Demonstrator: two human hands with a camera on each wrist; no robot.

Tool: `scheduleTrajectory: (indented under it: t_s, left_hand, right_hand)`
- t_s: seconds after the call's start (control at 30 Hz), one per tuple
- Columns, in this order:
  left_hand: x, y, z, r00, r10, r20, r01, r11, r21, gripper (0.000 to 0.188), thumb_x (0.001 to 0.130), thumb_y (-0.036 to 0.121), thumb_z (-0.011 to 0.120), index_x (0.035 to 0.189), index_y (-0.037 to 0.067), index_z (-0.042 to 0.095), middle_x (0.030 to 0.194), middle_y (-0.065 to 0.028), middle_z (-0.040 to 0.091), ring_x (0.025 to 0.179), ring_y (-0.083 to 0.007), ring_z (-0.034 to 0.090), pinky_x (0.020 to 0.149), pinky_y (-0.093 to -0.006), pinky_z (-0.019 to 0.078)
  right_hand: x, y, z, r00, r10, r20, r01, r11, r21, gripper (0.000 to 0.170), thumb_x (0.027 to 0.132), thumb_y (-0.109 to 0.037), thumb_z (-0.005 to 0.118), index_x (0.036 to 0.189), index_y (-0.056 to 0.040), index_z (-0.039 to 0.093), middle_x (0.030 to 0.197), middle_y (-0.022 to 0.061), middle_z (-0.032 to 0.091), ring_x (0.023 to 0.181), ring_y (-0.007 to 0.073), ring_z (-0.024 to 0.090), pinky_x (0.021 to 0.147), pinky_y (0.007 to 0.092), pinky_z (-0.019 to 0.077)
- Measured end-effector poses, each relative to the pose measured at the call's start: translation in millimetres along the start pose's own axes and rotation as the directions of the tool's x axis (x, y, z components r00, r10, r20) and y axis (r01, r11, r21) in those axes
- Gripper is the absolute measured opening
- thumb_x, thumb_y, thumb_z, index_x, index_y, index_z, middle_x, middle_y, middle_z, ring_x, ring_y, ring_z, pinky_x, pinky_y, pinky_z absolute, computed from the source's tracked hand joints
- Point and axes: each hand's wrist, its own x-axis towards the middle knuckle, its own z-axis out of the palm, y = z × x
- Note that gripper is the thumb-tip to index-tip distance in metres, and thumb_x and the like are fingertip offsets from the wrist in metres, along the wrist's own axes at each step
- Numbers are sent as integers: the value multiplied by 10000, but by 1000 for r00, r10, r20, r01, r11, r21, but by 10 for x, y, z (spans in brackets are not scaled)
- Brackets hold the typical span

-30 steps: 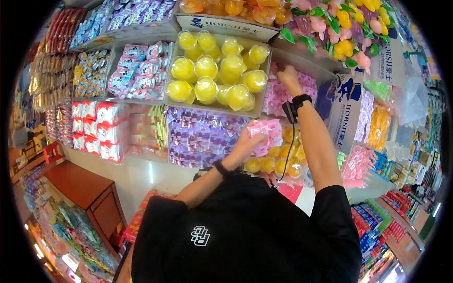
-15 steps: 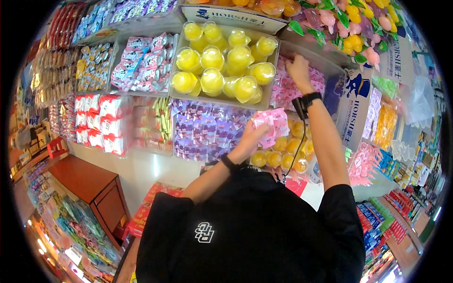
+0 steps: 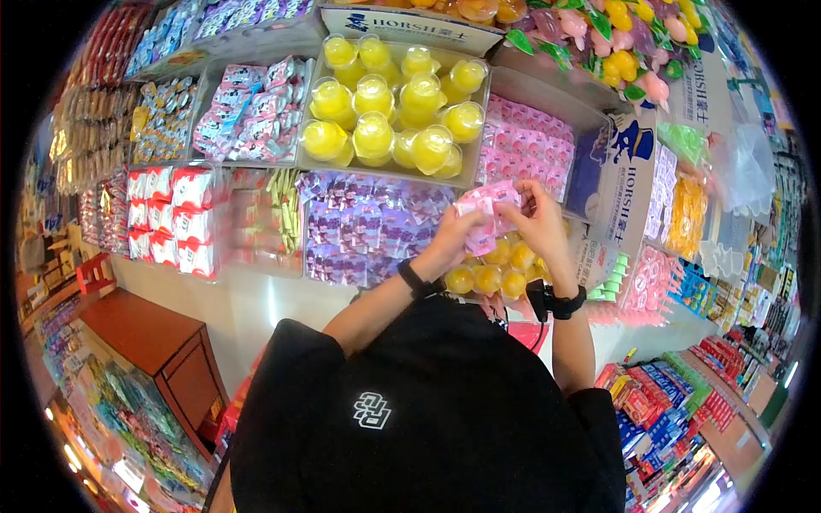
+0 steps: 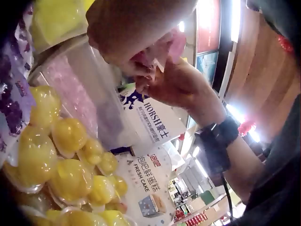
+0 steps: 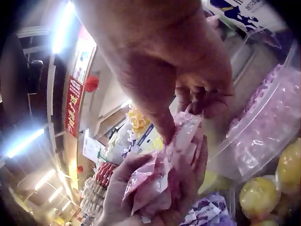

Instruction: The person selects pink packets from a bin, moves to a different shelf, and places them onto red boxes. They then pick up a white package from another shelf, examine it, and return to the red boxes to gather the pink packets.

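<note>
Several small pink packets (image 3: 486, 214) are bunched in the left hand (image 3: 446, 243), its thumb lying over them. From the other side the right hand (image 3: 540, 224) pinches the packets' upper edge. In the right wrist view, the right hand's (image 5: 160, 61) thumb and fingers meet on the pink packets (image 5: 160, 174), which lie in the left hand (image 5: 117, 188). The left wrist view shows the right hand (image 4: 181, 84) beside the left hand (image 4: 136, 28), with pink wrapping between them. Behind the hands is a bin of similar pink packets (image 3: 523, 141).
Yellow jelly cups (image 3: 419, 107) fill a clear bin to the upper left. Purple packets (image 3: 363, 227) lie left of the hands, and orange-yellow cups (image 3: 487, 278) below them. A printed HORSH box (image 3: 631, 171) stands to the right; fruit-shaped items (image 3: 616, 51) sit above.
The right hand has come out of the pink packet bin, down and back to the left hand, and now pinches at the bunch. The left hand still holds its packets.
</note>
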Motion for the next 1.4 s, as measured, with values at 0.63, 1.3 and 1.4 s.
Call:
scheduleTrajectory:
  t_s: [0.63, 1.3, 1.4]
  left_hand:
    - [47, -51, -39, 999, 28, -41, -29, 999, -17, 403, 778, -6, 530, 1175, 28, 471, 1007, -78, 599, 860, -179, 621, 736, -347, 552]
    - [90, -110, -139, 997, -16, -79, 15, 1000, -10, 447, 748, -39, 524, 1187, 25, 464, 992, -58, 593, 818, -133, 599, 715, -299, 541]
    - [100, -124, -138, 998, -16, -69, 15, 1000, -7, 449, 750, -40, 522, 1190, 25, 462, 979, -57, 591, 810, -133, 601, 702, -304, 550]
  right_hand:
    - [1570, 358, -387, 997, 60, -55, -51, 986, 158, 395, 760, -113, 695, 1094, 40, 550, 855, 97, 647, 755, 111, 575, 629, 241, 449]
    - [2227, 1121, 164, 972, -83, -218, -27, 890, -456, 327, 702, -223, 725, 942, -16, 641, 867, 182, 659, 803, 295, 647, 739, 370, 498]
    - [2184, 1056, 182, 970, -132, -204, 27, 894, -447, 285, 728, -215, 684, 954, -45, 647, 872, 209, 648, 831, 350, 632, 748, 415, 497]
